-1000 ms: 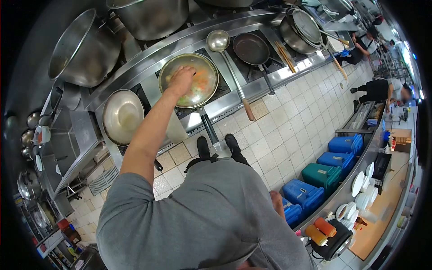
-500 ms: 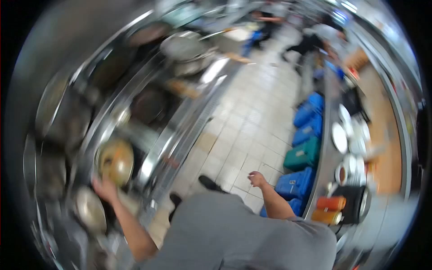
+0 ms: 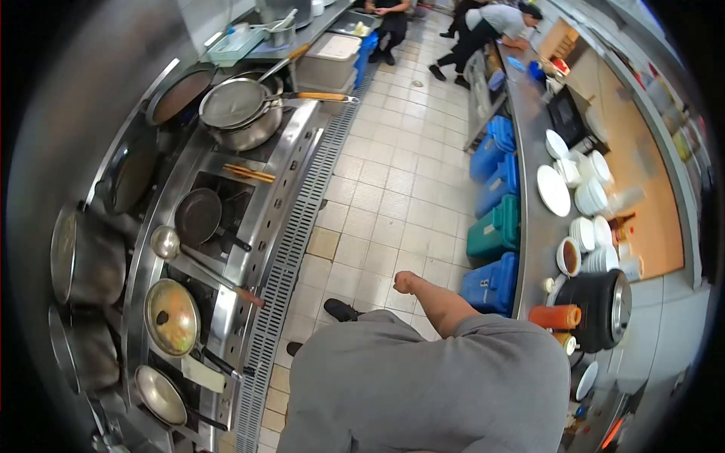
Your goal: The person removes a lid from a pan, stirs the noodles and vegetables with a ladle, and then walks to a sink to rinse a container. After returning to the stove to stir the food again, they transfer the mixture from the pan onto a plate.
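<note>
My right hand (image 3: 405,282) is closed in a fist over the tiled floor, apart from anything, with nothing showing in it. My left hand is out of view. On the stove to the left, a lidded frying pan (image 3: 181,328) shows orange and yellow food under the glass. Below it lies a second frying pan (image 3: 161,396), and a folded cloth (image 3: 202,374) rests by the handles. A long ladle (image 3: 168,243) lies across the stove top. Beyond it are a small black pan (image 3: 198,215) and wooden chopsticks (image 3: 248,173).
A sieve (image 3: 232,103) sits on a pot at the stove's far end. Large pots (image 3: 94,253) line the wall. Blue bins (image 3: 489,283) and a green bin (image 3: 495,230) stand under the right counter (image 3: 532,249), which carries bowls and a black soup warmer (image 3: 593,309). Co-workers (image 3: 495,26) are farther back.
My left hand, earlier reaching over the pans, has left the view. My right hand has closed and shifted slightly left and up. The view has turned and sharpened.
</note>
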Available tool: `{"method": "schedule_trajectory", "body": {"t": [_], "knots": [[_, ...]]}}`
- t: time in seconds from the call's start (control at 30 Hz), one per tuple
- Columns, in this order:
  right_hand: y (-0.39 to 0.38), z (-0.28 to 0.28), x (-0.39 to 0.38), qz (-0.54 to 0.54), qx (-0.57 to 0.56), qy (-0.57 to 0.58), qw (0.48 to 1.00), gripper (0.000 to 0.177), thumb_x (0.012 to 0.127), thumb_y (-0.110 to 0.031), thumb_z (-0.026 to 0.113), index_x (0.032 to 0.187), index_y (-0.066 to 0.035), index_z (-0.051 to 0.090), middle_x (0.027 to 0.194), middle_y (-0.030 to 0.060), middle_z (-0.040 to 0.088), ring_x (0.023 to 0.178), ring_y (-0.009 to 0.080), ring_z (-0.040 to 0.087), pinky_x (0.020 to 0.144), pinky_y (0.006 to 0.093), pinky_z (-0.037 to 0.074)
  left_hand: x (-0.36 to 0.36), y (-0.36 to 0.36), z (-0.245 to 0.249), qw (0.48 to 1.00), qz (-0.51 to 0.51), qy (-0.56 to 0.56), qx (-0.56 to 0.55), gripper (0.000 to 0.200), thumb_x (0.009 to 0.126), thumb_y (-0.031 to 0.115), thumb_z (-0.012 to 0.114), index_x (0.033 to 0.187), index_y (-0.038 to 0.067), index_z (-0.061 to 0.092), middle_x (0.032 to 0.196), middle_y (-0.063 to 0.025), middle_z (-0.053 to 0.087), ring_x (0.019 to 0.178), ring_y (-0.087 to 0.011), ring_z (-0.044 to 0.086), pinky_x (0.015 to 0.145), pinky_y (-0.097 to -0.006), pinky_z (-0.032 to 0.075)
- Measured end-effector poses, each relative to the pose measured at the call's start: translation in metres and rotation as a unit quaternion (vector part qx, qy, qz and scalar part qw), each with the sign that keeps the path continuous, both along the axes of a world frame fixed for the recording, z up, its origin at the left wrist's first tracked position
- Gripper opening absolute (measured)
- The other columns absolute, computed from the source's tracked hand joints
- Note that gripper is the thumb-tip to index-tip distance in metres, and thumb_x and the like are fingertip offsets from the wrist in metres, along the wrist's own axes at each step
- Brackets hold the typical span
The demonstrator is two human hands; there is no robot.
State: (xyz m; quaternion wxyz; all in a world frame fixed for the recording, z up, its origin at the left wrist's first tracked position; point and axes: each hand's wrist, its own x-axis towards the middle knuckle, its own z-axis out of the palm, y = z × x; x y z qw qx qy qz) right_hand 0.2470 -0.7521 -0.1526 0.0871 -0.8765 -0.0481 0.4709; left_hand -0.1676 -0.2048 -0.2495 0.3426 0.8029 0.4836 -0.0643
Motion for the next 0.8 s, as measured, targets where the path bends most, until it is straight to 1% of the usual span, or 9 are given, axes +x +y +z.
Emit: {"method": "schedule_trajectory", "body": {"t": [0.13, 0.27, 0.3, 0.33, 0.37, 0.43, 0.5, 0.73, 0.8], "knots": [[0.020, -0.016, 0.010, -0.009, 0.040, -0.011, 0.999, 0.036, 0.085, -0.024, 0.056, 0.109, 0.001, 0.067, 0.098, 0.0204, 0.070, 0.076, 0.0317, 0.070, 0.060, 0.0409, 0.059, -0.028, -0.035, -0.004, 0.972, -0.200, -0.044, -0.117, 0.040, 0.101, 0.031, 0.037, 0.078, 0.005, 0.058, 0.074, -0.0160, 0.059, 0.067, -0.0285, 0.057, 0.063, -0.0435, 0.047], [0.056, -0.029, 0.032, 0.043, 0.084, -0.026, 0.995, 0.037, 0.085, -0.026, 0.058, 0.108, 0.001, 0.067, 0.096, 0.0201, 0.070, 0.074, 0.0315, 0.070, 0.060, 0.0414, 0.059, -0.031, -0.024, 0.039, 0.948, -0.291, -0.028, 0.125, 0.019, 0.087, 0.024, 0.056, 0.080, 0.008, 0.064, 0.078, -0.0142, 0.066, 0.069, -0.0277, 0.064, 0.062, -0.0427, 0.050], [0.059, -0.055, 0.044, 0.130, 0.113, -0.037, 0.984, 0.036, 0.085, -0.026, 0.059, 0.107, 0.002, 0.067, 0.093, 0.0196, 0.070, 0.071, 0.0305, 0.069, 0.058, 0.0409, 0.059, -0.049, 0.003, -0.027, 0.994, -0.050, -0.075, -0.061, 0.019, 0.076, 0.018, 0.065, 0.093, 0.008, 0.066, 0.093, -0.0148, 0.068, 0.082, -0.0304, 0.065, 0.073, -0.0443, 0.052], [0.067, -0.080, 0.055, 0.215, 0.146, -0.044, 0.965, 0.035, 0.085, -0.025, 0.060, 0.107, 0.002, 0.067, 0.090, 0.0190, 0.070, 0.069, 0.0295, 0.069, 0.055, 0.0405, 0.059, -0.051, 0.011, -0.017, 0.995, -0.085, -0.051, -0.012, 0.033, 0.072, 0.017, 0.066, 0.104, 0.009, 0.066, 0.104, -0.0145, 0.067, 0.091, -0.0321, 0.064, 0.081, -0.0458, 0.051], [0.081, -0.075, 0.057, 0.135, 0.162, -0.043, 0.977, 0.035, 0.085, -0.024, 0.061, 0.108, 0.001, 0.065, 0.086, 0.0177, 0.069, 0.065, 0.0276, 0.068, 0.053, 0.0396, 0.058, -0.047, 0.009, -0.008, 0.929, -0.153, -0.230, 0.247, 0.033, 0.090, 0.033, 0.059, 0.100, 0.001, 0.061, 0.081, -0.0086, 0.064, 0.069, -0.0192, 0.063, 0.057, -0.0343, 0.051], [0.106, -0.060, 0.071, 0.091, 0.176, -0.030, 0.980, 0.034, 0.085, -0.023, 0.062, 0.110, 0.001, 0.064, 0.083, 0.0163, 0.068, 0.062, 0.0257, 0.066, 0.051, 0.0387, 0.057, 0.012, -0.019, 0.123, 0.971, 0.190, -0.057, -0.130, 0.029, 0.088, 0.024, 0.063, 0.110, 0.003, 0.063, 0.109, -0.0189, 0.067, 0.091, -0.0302, 0.067, 0.081, -0.0402, 0.053], [0.126, -0.046, 0.075, -0.009, 0.185, 0.030, 0.982, 0.035, 0.085, -0.020, 0.063, 0.114, -0.001, 0.062, 0.077, 0.0141, 0.066, 0.058, 0.0225, 0.064, 0.049, 0.0379, 0.056, 0.021, -0.032, 0.141, 0.942, 0.288, -0.065, -0.161, 0.036, 0.088, 0.031, 0.064, 0.111, 0.003, 0.064, 0.113, -0.0182, 0.066, 0.091, -0.0297, 0.068, 0.082, -0.0366, 0.054], [0.162, -0.040, 0.057, 0.041, 0.178, 0.040, 0.982, 0.035, 0.085, -0.021, 0.064, 0.114, -0.002, 0.062, 0.076, 0.0131, 0.066, 0.058, 0.0218, 0.064, 0.047, 0.0374, 0.055, -0.022, -0.079, 0.055, 0.990, 0.105, 0.008, -0.094, 0.042, 0.086, 0.033, 0.067, 0.119, 0.007, 0.061, 0.087, -0.0134, 0.068, 0.069, -0.0192, 0.065, 0.056, -0.0331, 0.051], [0.159, -0.050, 0.048, 0.056, 0.180, 0.061, 0.980, 0.035, 0.085, -0.022, 0.064, 0.114, -0.002, 0.062, 0.075, 0.0125, 0.065, 0.057, 0.0210, 0.063, 0.047, 0.0367, 0.055, -0.019, -0.100, 0.075, 0.963, 0.171, 0.042, -0.202, 0.044, 0.085, 0.038, 0.065, 0.117, 0.007, 0.064, 0.118, -0.0193, 0.064, 0.114, -0.0324, 0.059, 0.098, -0.0392, 0.046]]}}
